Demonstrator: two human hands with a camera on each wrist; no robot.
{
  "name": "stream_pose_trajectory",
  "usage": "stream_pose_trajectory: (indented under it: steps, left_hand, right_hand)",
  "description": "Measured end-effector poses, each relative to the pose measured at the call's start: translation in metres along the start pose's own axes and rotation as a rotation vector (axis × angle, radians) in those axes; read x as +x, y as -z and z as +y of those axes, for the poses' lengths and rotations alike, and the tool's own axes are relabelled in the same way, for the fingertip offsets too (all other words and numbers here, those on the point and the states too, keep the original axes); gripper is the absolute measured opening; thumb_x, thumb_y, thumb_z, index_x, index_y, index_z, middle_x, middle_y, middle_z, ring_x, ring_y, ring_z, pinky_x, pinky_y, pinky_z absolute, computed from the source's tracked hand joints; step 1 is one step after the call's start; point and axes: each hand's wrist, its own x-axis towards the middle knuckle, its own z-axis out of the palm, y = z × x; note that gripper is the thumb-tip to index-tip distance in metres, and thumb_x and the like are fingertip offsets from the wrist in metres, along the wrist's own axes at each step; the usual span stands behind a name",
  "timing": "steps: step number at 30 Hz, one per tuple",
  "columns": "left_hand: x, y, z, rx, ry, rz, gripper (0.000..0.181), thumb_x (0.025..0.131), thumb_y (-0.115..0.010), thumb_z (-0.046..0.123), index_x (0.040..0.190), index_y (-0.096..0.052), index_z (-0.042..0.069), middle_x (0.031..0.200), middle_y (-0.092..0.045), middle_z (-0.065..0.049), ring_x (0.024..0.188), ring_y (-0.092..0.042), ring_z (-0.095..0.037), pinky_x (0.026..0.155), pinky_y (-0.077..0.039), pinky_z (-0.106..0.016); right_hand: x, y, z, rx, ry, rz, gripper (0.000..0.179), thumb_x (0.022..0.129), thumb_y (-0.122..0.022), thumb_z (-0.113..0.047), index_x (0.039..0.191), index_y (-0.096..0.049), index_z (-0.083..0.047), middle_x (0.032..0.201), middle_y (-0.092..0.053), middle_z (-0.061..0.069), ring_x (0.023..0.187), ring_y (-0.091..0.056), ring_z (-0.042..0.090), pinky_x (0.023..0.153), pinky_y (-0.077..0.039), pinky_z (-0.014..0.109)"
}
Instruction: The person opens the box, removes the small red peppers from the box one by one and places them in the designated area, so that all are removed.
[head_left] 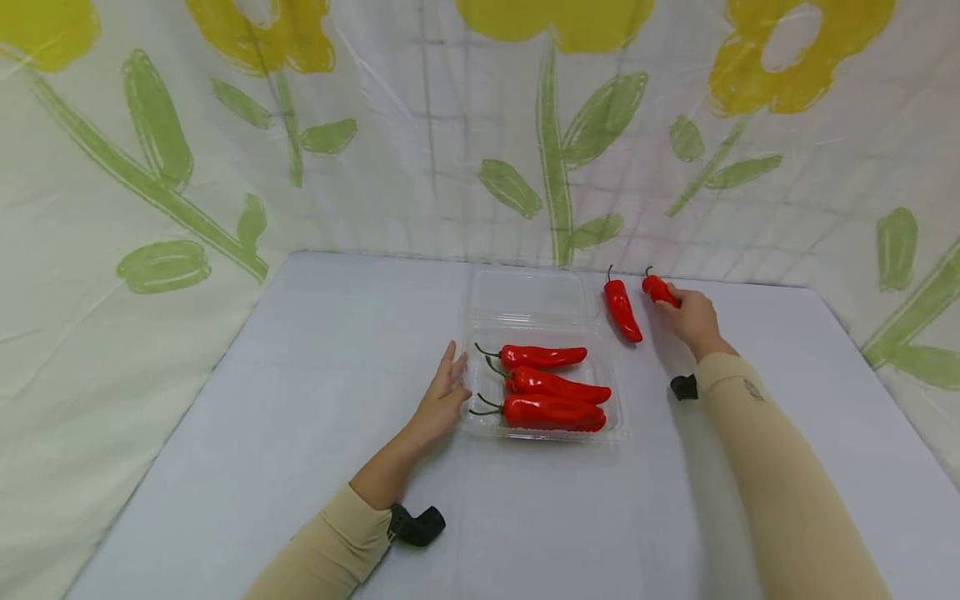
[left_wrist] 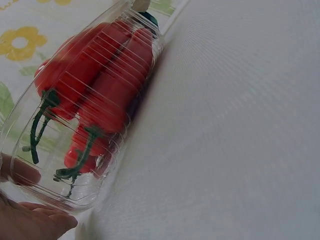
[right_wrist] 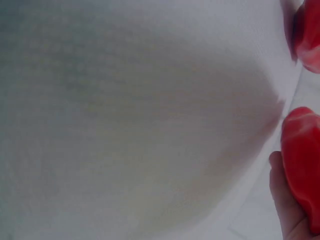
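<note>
Several glossy red peppers (head_left: pixel 555 358) with green stems lie in the clear plastic clamshell box (head_left: pixel 618 421), its lid (head_left: pixel 528 296) folded open toward the back. My left hand (head_left: pixel 441 398) holds the box by its left wall. In the left wrist view the thumb (left_wrist: pixel 25 171) shows through the plastic, while the fingers (left_wrist: pixel 50 220) lie against the outside. To the right of the lid, my right hand (head_left: pixel 693 318) grips another red pepper (head_left: pixel 657 289), stem pointing back. Beside it, one more pepper (head_left: pixel 622 310) lies on the table.
The white-covered table (head_left: pixel 337 350) ends at the back against a hanging sheet (head_left: pixel 390 167) printed with yellow flowers and green leaves. Each wrist carries a black camera (head_left: pixel 418 527) below its beige sleeve (head_left: pixel 780 467).
</note>
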Motion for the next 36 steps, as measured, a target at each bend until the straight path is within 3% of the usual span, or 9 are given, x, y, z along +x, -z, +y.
stream_pose_trajectory:
  steps: [6, 11, 16, 23, 30, 36]
  left_hand:
    - [0.000, -0.001, 0.002, 0.007, 0.001, 0.002, 0.074, 0.084, -0.033, -0.007, 0.149, 0.002, 0.003, 0.153, -0.016, -0.025, 0.143, -0.013, -0.036, 0.114, -0.013, -0.051]
    - [0.001, 0.000, 0.001, 0.006, 0.009, 0.001, 0.075, 0.084, -0.033, -0.007, 0.149, 0.002, 0.004, 0.153, -0.015, -0.024, 0.143, -0.013, -0.035, 0.115, -0.012, -0.051]
    - [0.000, 0.000, 0.000, -0.008, 0.007, -0.001, 0.076, 0.083, -0.033, -0.008, 0.149, 0.002, 0.004, 0.153, -0.015, -0.025, 0.143, -0.012, -0.035, 0.115, -0.012, -0.051]
    - [0.000, -0.001, -0.002, 0.000, 0.010, -0.003, 0.076, 0.083, -0.033, -0.008, 0.149, 0.002, 0.004, 0.153, -0.015, -0.025, 0.143, -0.013, -0.036, 0.114, -0.013, -0.051]
    - [0.000, -0.001, -0.001, -0.002, 0.002, -0.003, 0.075, 0.084, -0.033, -0.008, 0.149, 0.002, 0.003, 0.153, -0.015, -0.025, 0.143, -0.013, -0.036, 0.114, -0.013, -0.051]
    - [0.001, 0.000, -0.001, -0.014, -0.002, -0.009, 0.076, 0.084, -0.033, -0.008, 0.149, 0.003, 0.003, 0.153, -0.015, -0.025, 0.143, -0.013, -0.036, 0.114, -0.013, -0.052]
  right_hand:
    - [0.004, 0.000, -0.006, -0.070, -0.016, -0.080, 0.059, 0.096, -0.044, -0.018, 0.146, -0.017, -0.002, 0.135, -0.038, 0.032, 0.111, -0.038, 0.040, 0.100, -0.039, 0.052]
    - [0.002, -0.004, -0.011, -0.154, -0.002, -0.093, 0.061, 0.093, -0.046, -0.014, 0.145, -0.019, 0.003, 0.120, -0.046, 0.030, 0.102, -0.043, 0.039, 0.092, -0.043, 0.049]
    - [0.001, -0.010, -0.013, -0.238, -0.011, -0.090, 0.065, 0.091, -0.050, -0.013, 0.143, -0.019, 0.010, 0.122, -0.046, 0.033, 0.104, -0.046, 0.042, 0.095, -0.043, 0.052]
    - [0.000, -0.014, -0.015, -0.243, -0.046, -0.078, 0.059, 0.090, -0.050, -0.012, 0.137, -0.027, 0.015, 0.114, -0.050, 0.032, 0.099, -0.048, 0.040, 0.092, -0.045, 0.051]
    - [0.001, -0.015, -0.017, -0.221, -0.094, -0.111, 0.074, 0.091, -0.050, -0.020, 0.141, -0.010, 0.016, 0.130, -0.040, 0.037, 0.113, -0.045, 0.045, 0.101, -0.039, 0.054]
    - [-0.001, -0.014, -0.018, -0.202, -0.089, -0.090, 0.066, 0.091, -0.048, -0.024, 0.137, -0.023, 0.017, 0.120, -0.046, 0.034, 0.105, -0.048, 0.043, 0.096, -0.044, 0.052]
